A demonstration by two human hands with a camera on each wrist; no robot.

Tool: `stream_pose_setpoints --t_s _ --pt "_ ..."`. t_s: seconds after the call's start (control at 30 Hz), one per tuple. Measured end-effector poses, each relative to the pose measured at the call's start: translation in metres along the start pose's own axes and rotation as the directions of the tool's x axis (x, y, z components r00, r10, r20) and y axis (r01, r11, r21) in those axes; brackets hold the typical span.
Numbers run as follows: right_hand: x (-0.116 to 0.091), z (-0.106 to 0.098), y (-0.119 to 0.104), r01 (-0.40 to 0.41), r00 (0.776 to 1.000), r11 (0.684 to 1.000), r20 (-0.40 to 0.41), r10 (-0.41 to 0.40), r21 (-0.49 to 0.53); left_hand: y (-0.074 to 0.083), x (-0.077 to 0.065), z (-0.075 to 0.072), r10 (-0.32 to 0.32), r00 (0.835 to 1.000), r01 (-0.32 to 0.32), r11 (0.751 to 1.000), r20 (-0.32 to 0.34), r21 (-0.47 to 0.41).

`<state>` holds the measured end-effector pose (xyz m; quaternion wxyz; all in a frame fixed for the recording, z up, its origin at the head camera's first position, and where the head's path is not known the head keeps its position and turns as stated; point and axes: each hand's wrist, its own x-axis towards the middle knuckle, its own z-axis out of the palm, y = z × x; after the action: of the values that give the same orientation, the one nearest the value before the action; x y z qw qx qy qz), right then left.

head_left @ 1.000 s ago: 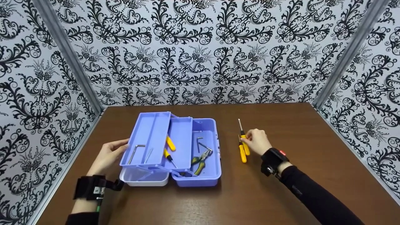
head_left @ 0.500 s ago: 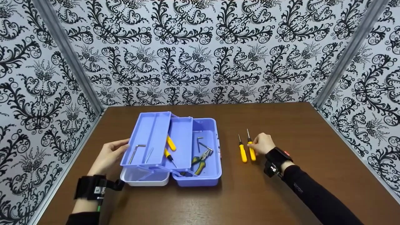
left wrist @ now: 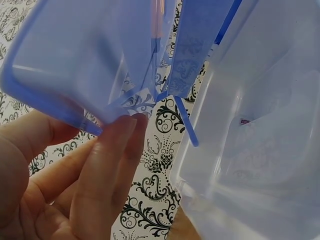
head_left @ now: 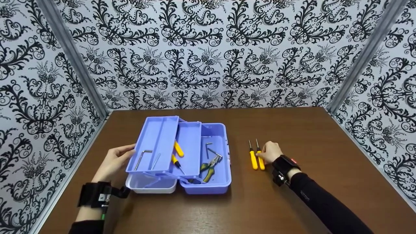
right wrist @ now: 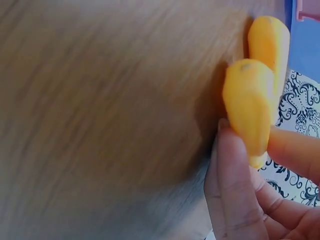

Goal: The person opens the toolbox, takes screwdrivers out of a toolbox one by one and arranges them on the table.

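Observation:
With its thumb and fingers, my right hand (head_left: 271, 152) pinches a yellow-handled screwdriver (right wrist: 248, 102) low over the tabletop, its thin shaft pointing away. A second yellow screwdriver (head_left: 253, 161) lies just left of it, nearly parallel. At the left, my left hand (head_left: 112, 162) grips the outer edge of the top tray (head_left: 152, 128) of an open lilac toolbox (head_left: 208, 189); the left wrist view shows fingertips at the tray's corner (left wrist: 85, 122). Two hex keys lie in the box's base beside green-handled pliers (head_left: 209, 172).
Another hex key (head_left: 139, 160) and a thin metal rod (head_left: 156, 161) lie in the top tray. Two yellow-handled tools, one a screwdriver (head_left: 175, 161), are in the middle tray. The whitish lid (head_left: 152, 189) rests under the trays. Patterned walls (head_left: 208, 65) enclose the brown table (head_left: 208, 214).
My right hand has brought the held screwdriver rightward and toward me, from overlapping the other screwdriver to lying beside it. My left hand stays on the tray.

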<state>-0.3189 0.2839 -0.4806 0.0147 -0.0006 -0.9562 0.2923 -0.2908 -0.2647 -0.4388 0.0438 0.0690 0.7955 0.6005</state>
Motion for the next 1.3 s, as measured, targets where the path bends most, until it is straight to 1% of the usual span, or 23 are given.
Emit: stream_pose_setpoints --t_s 0.1,0.2,0.33,0.5,0.63,0.8,0.9,1.1,1.2,1.3 --pt "-0.0003 -0.0015 -0.0042 -0.004 1.000 1.000 -0.014 0.004 -0.027 0.0004 0.0001 0.0002 -0.005 1.000 0.005 1.000 0.002 -0.012" --pt "-0.0011 -0.0037 -0.0077 0.011 0.999 0.996 -0.033 -0.014 -0.083 0.0004 0.0007 -0.0001 -0.011 1.000 0.011 1.000 0.010 -0.026" --pt "-0.0010 -0.0049 -0.0096 0.000 1.000 0.994 -0.028 -0.003 -0.111 0.0006 0.0011 0.0000 -0.014 1.000 0.014 0.999 0.014 -0.041" --pt "0.0003 -0.0038 -0.0092 -0.035 0.999 0.994 -0.006 0.034 -0.099 0.0010 0.0016 0.0012 -0.002 1.000 0.003 0.999 0.011 -0.034" --pt "0.0010 -0.0037 -0.0083 -0.044 0.999 0.996 0.000 0.044 -0.084 0.0009 0.0011 0.0008 0.002 1.000 -0.001 1.000 0.009 -0.021" --pt "0.0013 -0.0037 -0.0069 -0.025 1.000 0.996 0.003 0.025 -0.080 -0.0003 0.0003 0.0004 0.003 1.000 -0.003 1.000 -0.004 0.001" --pt "0.0007 -0.0042 -0.0062 -0.015 1.000 0.996 0.009 0.016 -0.090 -0.0013 0.0002 0.0012 0.001 1.000 -0.001 1.000 -0.011 -0.001" --pt "-0.0008 -0.0052 -0.0046 -0.028 0.999 0.996 0.015 0.030 -0.079 -0.0027 0.0003 0.0012 0.007 1.000 -0.007 1.000 -0.017 0.012" --pt "-0.0010 -0.0067 -0.0040 -0.027 1.000 0.995 0.013 0.028 -0.094 -0.0030 0.0006 0.0007 0.029 1.000 -0.029 0.999 -0.004 0.027" --pt "-0.0014 -0.0095 -0.0039 -0.011 1.000 0.993 0.009 0.013 -0.121 -0.0026 0.0007 0.0010 0.038 0.999 -0.038 0.999 0.007 0.015"
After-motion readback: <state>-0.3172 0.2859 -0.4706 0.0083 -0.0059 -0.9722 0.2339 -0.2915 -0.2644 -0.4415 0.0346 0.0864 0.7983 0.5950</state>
